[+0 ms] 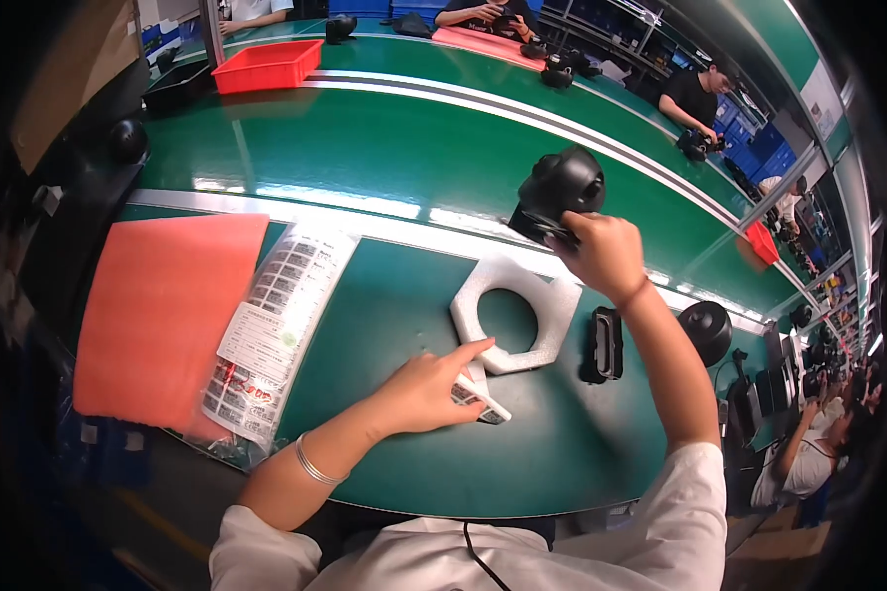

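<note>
**Two hands, one dome-shaped part lifted off the bench**

Two bare hands work over a green bench mat [394,325]. The right hand [606,254] is raised above the far edge of the mat, fingers closed around the lower end of a black dome-shaped device [560,192], which it holds tilted in the air, clear of the surface. The left hand [426,392] rests low on the mat, index finger stretched out toward a white foam ring [514,313] and nearly touching its near edge; the other fingers curl over a small white label strip [481,399] that it presses or pinches against the mat, though which of the two I cannot tell.

The foam ring lies flat near the middle of the mat, its round hole showing green. Just to its right sits a small black oblong part [604,344]. A sheet of labels in a clear bag [274,330] lies to the left, partly overlapping an orange-red pad [163,310]. Beyond the mat runs a green conveyor [394,148], with a red tray [266,67] at its far side. Another black dome [708,330] stands at the right end of the bench.
</note>
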Demonstrator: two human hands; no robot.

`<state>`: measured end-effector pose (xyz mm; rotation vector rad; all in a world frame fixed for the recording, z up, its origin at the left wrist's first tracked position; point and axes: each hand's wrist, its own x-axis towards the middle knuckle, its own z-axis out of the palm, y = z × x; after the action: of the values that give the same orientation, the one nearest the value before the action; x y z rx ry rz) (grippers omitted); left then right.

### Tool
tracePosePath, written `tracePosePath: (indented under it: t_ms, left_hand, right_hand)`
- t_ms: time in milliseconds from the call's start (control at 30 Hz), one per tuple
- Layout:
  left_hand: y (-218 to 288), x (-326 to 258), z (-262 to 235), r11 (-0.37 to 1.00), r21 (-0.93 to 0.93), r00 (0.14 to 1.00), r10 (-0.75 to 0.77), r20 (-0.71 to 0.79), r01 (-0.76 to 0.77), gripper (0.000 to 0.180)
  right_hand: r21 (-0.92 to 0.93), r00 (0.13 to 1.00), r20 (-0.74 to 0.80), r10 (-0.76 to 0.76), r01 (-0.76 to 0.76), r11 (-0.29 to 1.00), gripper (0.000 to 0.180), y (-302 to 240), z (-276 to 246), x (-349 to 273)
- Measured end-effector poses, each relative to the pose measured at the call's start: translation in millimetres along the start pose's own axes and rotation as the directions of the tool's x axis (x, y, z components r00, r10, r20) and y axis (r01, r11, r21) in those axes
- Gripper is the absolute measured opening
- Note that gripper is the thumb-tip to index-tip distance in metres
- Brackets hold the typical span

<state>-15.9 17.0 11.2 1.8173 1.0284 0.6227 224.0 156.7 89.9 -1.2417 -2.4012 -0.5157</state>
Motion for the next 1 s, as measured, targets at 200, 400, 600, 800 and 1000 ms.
tracePosePath:
  t_ms: [200,400,600,800,1000]
  left_hand:
    - [-1.8,4.3,3.6,0.998,-0.057,0.999,-0.009,0.044,0.011,0.074]
    - [0.7,3.9,3.6,1.0,-0.021,1.0,-0.02,0.012,0.02,0.073]
    - [3.7,3.4,6.7,0.998,-0.044,0.999,-0.036,0.027,0.037,0.07]
    - [4.1,2.6,8.6,0.999,-0.028,0.999,-0.026,0.024,0.027,0.068]
    - [4.2,1.6,12.3,1.0,-0.017,0.999,-0.01,0.041,0.011,0.065]
  right_hand:
    - [-0.385,0.995,0.094,0.028,0.01,0.923,0.008,77.8,114.6,3.6]
    - [-0.204,0.967,0.216,0.132,-0.088,0.975,0.035,66.4,108.3,-27.8]
    - [-0.052,0.893,0.072,0.445,-0.442,0.895,0.02,43.4,17.1,-117.1]
    - [-0.519,0.731,0.208,0.65,-0.481,0.706,0.027,62.5,-26.7,-225.4]
    - [-0.663,0.758,0.241,0.606,-0.327,0.674,0.011,129.7,-14.1,-261.6]
